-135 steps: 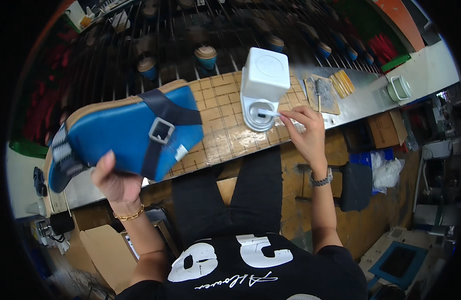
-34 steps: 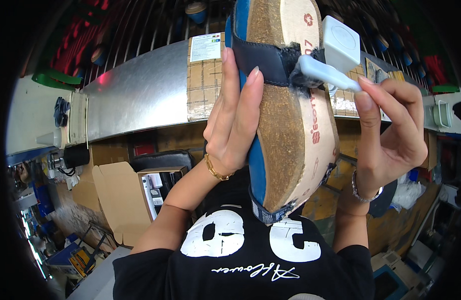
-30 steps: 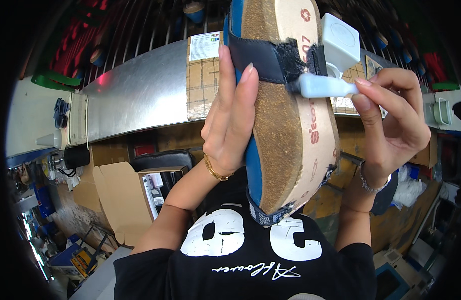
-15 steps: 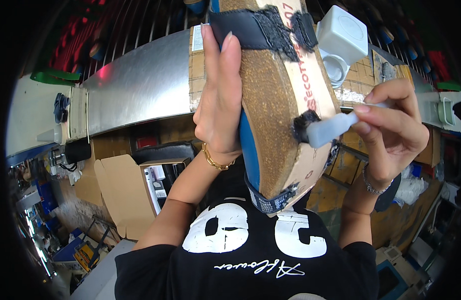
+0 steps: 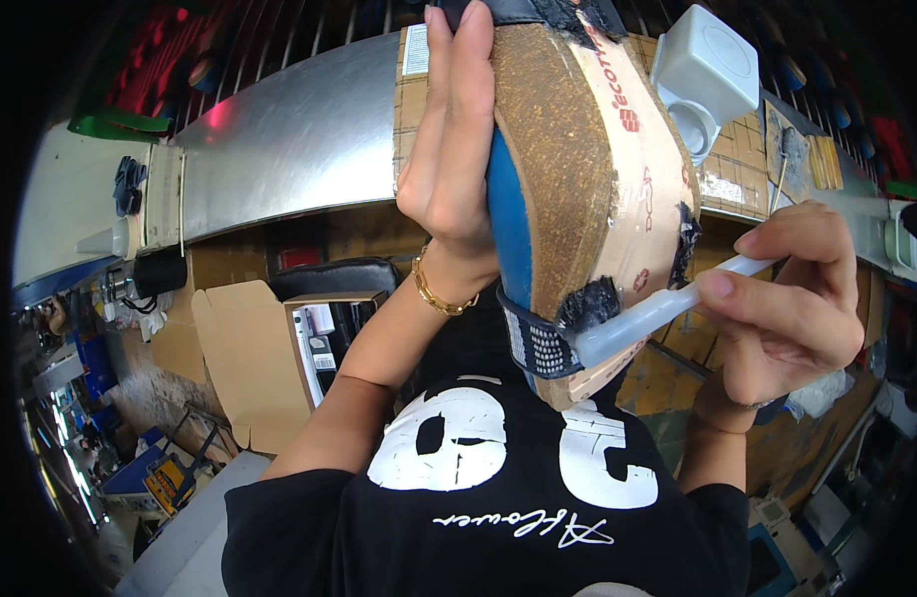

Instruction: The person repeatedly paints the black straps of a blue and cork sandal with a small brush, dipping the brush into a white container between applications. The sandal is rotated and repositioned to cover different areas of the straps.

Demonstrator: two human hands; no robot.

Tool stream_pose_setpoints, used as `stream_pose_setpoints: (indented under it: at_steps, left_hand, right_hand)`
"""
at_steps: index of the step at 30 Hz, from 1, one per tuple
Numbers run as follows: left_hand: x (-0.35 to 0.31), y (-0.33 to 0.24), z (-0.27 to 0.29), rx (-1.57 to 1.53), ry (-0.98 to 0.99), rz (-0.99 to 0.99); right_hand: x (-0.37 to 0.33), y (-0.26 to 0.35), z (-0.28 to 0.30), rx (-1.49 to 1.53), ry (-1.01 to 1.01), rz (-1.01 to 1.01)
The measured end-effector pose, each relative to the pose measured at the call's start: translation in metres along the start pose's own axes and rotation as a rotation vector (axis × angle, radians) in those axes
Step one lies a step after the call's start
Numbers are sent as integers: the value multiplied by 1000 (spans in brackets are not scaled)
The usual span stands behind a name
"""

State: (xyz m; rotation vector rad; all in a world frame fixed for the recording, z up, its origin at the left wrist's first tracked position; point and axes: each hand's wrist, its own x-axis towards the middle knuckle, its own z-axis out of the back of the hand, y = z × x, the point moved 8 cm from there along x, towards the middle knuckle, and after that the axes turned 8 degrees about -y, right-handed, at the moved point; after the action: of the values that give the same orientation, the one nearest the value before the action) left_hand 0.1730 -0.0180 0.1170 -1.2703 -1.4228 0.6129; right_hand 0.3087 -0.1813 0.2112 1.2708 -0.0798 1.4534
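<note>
In the middle I see a sandal (image 5: pixel 558 164) turned sole-up, with a brown speckled cork-like edge and a beige insole board, on a blue shoe last (image 5: pixel 511 219). My left hand (image 5: pixel 454 159) is closed around its left side, fingers extended along it; the thumb is hidden. Between thumb and fingers, my right hand (image 5: pixel 792 308) pinches a whitish translucent brush-like applicator (image 5: pixel 638 326). Its broad end touches the sandal beside a rough black strap end (image 5: pixel 590 301) at the near end. A black-and-white patterned strap (image 5: pixel 540 343) wraps round that end.
A white square container (image 5: pixel 715 60) with a round cup part stands on a cardboard-covered patch of the metal bench (image 5: pixel 279 139). Beyond lies a dark slatted rack holding several items. Below the bench, at left, sits an opened cardboard box (image 5: pixel 245 368).
The applicator has moved nearer to me, from a black strap end midway along the sole to one by the patterned strap. The sandal and my left hand have shifted away and tilted.
</note>
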Motion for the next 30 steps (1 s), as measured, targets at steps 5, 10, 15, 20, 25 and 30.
stream_pose_setpoints:
  at_steps: [5,10,15,20,25,30]
  left_hand:
    - [-20,-31,-8,586,-50,-741]
    - [-12,-16,0,600,-106,-648]
    - [-4,-17,11,767,-174,-731]
    - [-3,-26,3,748,-164,-789]
    - [-5,-33,-1,777,-164,-869]
    - [-2,-26,2,698,-116,-747]
  right_hand:
    - [24,-19,-8,193,129,-142]
    - [13,-44,-9,54,-142,-202]
    - [1,-27,-12,176,-49,-331]
    - [10,-9,-12,-20,-64,-145]
    - [17,3,-4,-126,-96,-20]
    - [16,2,-4,-74,-44,-29]
